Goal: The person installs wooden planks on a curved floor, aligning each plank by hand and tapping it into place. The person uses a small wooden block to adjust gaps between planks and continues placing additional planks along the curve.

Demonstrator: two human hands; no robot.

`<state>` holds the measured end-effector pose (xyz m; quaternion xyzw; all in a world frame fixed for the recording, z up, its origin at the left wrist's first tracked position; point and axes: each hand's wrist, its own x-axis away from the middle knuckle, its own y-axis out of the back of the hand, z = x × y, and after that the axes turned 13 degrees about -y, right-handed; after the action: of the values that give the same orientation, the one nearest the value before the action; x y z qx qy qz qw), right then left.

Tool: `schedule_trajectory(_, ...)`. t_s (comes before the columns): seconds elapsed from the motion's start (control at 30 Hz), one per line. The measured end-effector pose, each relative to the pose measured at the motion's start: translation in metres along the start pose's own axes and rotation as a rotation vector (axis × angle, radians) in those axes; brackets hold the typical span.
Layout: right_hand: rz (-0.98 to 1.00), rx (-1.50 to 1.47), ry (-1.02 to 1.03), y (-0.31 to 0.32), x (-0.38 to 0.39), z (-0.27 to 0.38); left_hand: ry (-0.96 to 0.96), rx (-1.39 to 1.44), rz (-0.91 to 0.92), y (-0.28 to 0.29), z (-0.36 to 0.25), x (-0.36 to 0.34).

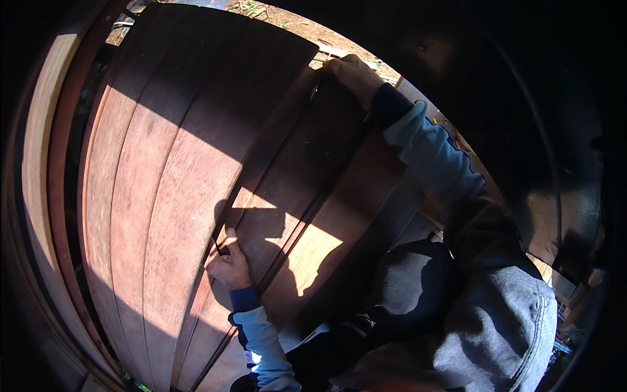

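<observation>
Long reddish-brown wooden boards [196,157] lie side by side under both hands. My left hand [230,266] is closed at the long edge of a narrow board [264,219], thumb up, fingers curled over the edge. A thin dark line beside that thumb may be a gap or a shadow. Farther off, at the boards' far end, my right hand [356,77] grips the end of the same row, its fingertips partly hidden beyond the edge. The left-hand boards seem to sit slightly higher than those nearer my knee.
A pale timber rail [46,130] and a darker red one [63,150] run along the left. My bent leg in dark trousers [496,320] is at the lower right. Sunlit ground with wood scraps [304,25] shows beyond the far end. A large dark surface [509,117] fills the right.
</observation>
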<state>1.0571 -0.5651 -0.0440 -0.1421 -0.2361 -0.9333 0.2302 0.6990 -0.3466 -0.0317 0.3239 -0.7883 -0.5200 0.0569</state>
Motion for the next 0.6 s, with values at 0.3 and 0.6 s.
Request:
schedule_trajectory(0.3,-0.02,-0.609,-0.34,0.0,-0.02,-0.026,0.006,0.056,-0.03,-0.001,0.004,0.003)
schedule_trajectory(0.6,-0.275,-0.2,0.066,-0.008,-0.128,-0.033,0.033,-0.043,0.03,0.002,0.0,0.0)
